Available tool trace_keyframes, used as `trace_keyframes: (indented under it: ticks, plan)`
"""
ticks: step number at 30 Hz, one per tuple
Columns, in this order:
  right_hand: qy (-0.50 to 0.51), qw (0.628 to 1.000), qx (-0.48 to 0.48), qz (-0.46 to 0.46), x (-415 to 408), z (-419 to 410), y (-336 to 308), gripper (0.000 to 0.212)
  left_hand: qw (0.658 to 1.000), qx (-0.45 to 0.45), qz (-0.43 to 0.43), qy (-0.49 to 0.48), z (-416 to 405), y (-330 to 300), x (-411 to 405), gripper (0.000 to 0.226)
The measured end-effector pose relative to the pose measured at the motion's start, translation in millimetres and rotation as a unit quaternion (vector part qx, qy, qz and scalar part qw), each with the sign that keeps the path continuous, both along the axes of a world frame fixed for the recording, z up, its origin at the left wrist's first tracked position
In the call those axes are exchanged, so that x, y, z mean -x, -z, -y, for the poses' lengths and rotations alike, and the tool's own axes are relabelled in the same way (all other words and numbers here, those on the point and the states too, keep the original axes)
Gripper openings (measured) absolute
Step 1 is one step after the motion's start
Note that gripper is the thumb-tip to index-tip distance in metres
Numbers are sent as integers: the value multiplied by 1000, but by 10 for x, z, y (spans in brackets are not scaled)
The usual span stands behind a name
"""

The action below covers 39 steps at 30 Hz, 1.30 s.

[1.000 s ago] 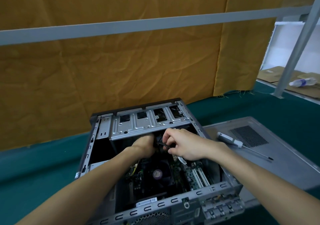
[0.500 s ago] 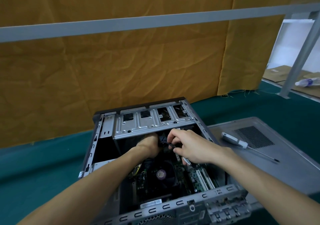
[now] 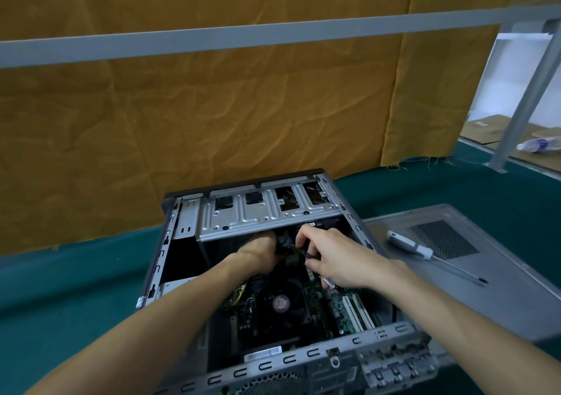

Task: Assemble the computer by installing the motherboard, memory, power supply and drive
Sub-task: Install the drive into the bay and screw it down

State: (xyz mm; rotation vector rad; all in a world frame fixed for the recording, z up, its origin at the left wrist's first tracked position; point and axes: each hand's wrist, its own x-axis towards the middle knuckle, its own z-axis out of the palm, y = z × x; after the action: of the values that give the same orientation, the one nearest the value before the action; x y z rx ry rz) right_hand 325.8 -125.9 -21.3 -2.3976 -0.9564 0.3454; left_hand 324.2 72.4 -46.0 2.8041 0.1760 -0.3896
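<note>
The open grey metal computer case (image 3: pixel 303 361) lay on the green bench (image 3: pixel 76 288), its green motherboard (image 3: pixel 343 309) and black fan (image 3: pixel 280 303) seemingly already seated. The left hand (image 3: pixel 258 250) and right hand (image 3: pixel 332 258), close together, pinched thin black cables (image 3: pixel 293 250) under the silver drive cage (image 3: pixel 261 212); cabling evidently remained, and memory, power supply and drive could not be confirmed.

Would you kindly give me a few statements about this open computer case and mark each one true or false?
1. Both hands reach inside the computer case. True.
2. The screwdriver is in the right hand. False: it lies on the grey side panel.
3. The right hand pinches a black cable. True.
4. The left hand rests on the green table. False: it is inside the case.
5. A fan sits on the motherboard. True.
</note>
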Motion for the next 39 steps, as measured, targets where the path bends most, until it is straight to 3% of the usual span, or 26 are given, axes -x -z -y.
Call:
trace_keyframes:
  ticks: [21,39]
  plan:
    - [5,1000,0,11,61,-4,-35,22,999,-25,6,-19,-8,40,-41,25]
    - [-6,999,33,21,80,17,-33,24,997,-61,14,44,35,29,-38,29]
